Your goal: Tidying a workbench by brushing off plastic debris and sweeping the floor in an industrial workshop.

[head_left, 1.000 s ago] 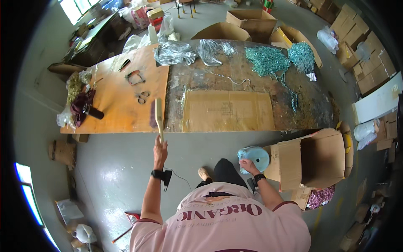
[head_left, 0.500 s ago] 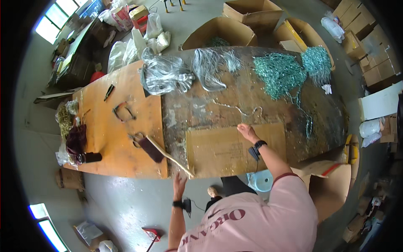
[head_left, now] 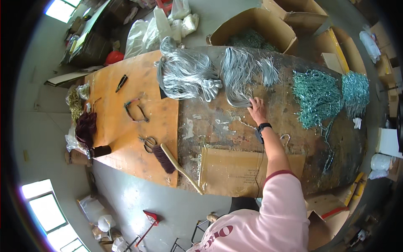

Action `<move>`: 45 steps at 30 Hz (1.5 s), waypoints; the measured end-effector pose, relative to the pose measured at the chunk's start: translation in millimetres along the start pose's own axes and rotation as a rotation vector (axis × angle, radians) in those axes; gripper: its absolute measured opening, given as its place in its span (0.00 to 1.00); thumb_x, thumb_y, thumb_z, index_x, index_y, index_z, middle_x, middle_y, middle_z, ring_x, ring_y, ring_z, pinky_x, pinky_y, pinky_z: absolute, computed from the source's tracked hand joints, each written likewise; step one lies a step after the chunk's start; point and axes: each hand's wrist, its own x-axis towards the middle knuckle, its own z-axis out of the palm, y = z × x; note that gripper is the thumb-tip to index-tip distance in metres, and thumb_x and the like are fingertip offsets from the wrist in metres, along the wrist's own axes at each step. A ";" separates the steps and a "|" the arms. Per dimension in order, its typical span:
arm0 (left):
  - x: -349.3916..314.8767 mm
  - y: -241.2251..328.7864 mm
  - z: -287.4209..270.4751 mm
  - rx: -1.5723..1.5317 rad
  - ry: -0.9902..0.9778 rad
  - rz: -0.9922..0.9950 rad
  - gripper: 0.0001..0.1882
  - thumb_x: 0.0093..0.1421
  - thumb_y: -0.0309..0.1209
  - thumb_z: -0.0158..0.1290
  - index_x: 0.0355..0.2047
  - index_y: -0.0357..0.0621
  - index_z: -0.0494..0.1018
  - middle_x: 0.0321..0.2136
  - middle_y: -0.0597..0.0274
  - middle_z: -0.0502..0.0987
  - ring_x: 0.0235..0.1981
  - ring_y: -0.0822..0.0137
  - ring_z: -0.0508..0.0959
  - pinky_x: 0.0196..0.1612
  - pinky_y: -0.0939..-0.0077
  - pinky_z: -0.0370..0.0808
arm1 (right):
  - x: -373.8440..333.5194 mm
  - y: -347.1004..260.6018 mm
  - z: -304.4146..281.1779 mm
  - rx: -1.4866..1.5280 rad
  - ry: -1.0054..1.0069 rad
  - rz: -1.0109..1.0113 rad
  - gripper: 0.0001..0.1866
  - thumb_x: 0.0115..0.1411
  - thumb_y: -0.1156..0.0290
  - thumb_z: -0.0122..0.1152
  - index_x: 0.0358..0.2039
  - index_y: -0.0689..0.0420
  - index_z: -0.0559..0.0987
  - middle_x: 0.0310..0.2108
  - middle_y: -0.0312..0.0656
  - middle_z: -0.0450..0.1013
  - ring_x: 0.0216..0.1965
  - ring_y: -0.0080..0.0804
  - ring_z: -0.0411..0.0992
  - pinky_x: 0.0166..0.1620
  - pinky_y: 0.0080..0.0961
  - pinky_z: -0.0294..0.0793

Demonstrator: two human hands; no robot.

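My right hand (head_left: 257, 111) reaches over the table to the near, looped end of a bundle of silver tinsel strands (head_left: 237, 80). Its fingers look curled on the edge of that loop; the exact grip is small in the picture. My left hand is out of view. A larger silver bundle (head_left: 187, 73) lies to the left, and a short tuft of silver strands (head_left: 268, 72) to the right. Below my wrist, a thin silver twisted strand (head_left: 247, 123) lies on the dark tabletop, partly hidden by my arm.
Green tinsel heaps (head_left: 317, 98) lie at the right. A flat cardboard sheet (head_left: 228, 168) covers the near edge, beside a wooden-handled brush (head_left: 170, 158) and scissors (head_left: 149, 145). Farther left are a headband-like loop (head_left: 135, 112) and a dark cutter (head_left: 121, 83). Open cartons (head_left: 256, 25) stand beyond the table.
My right hand has moved from above the cardboard sheet, forward to the silver bundle's looped end. My left hand has left the view. The whole scene has shifted as my head turned.
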 end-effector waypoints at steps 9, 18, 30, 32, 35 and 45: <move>-61.2 -18.9 -37.9 -0.713 -0.583 -0.206 0.19 0.56 0.28 0.45 0.48 0.37 0.62 0.30 0.55 0.74 0.30 0.63 0.77 0.27 0.73 0.74 | -8.1 16.5 -12.2 0.174 0.200 0.011 0.09 0.46 0.73 0.57 0.30 0.55 0.71 0.26 0.42 0.66 0.30 0.42 0.66 0.33 0.34 0.67; -27.9 180.4 182.3 1.087 0.259 0.292 0.18 0.56 0.30 0.47 0.46 0.36 0.64 0.31 0.55 0.75 0.27 0.68 0.77 0.27 0.77 0.74 | -32.3 -63.3 -140.3 0.932 0.460 0.143 0.09 0.52 0.78 0.55 0.35 0.57 0.72 0.31 0.36 0.67 0.27 0.20 0.67 0.26 0.17 0.68; -128.3 284.5 455.9 1.123 -0.187 1.344 0.23 0.47 0.19 0.54 0.45 0.39 0.67 0.36 0.53 0.73 0.37 0.60 0.73 0.41 0.74 0.69 | -206.8 -270.3 -262.1 0.879 -0.222 -0.790 0.13 0.47 0.72 0.62 0.35 0.56 0.73 0.25 0.39 0.70 0.26 0.30 0.71 0.27 0.23 0.71; -137.5 273.9 442.1 1.121 -0.225 1.278 0.23 0.45 0.19 0.55 0.45 0.38 0.67 0.35 0.54 0.72 0.36 0.60 0.73 0.41 0.74 0.69 | -234.7 -283.9 -257.8 0.891 -0.290 -0.746 0.12 0.47 0.71 0.62 0.34 0.56 0.74 0.24 0.40 0.70 0.26 0.31 0.72 0.28 0.24 0.71; -141.9 252.9 398.3 1.052 -0.195 1.244 0.23 0.46 0.20 0.56 0.45 0.38 0.67 0.34 0.54 0.73 0.34 0.64 0.74 0.38 0.75 0.70 | -267.3 -302.2 -245.4 0.957 -0.418 -0.664 0.11 0.47 0.71 0.62 0.32 0.57 0.74 0.25 0.40 0.72 0.27 0.34 0.72 0.29 0.25 0.71; -188.5 146.3 237.8 0.627 0.310 1.113 0.14 0.52 0.26 0.51 0.41 0.42 0.70 0.28 0.58 0.76 0.32 0.69 0.75 0.32 0.77 0.71 | -394.4 -392.7 -222.3 0.665 -0.581 -0.958 0.12 0.45 0.65 0.64 0.32 0.51 0.76 0.24 0.37 0.73 0.27 0.34 0.70 0.31 0.26 0.70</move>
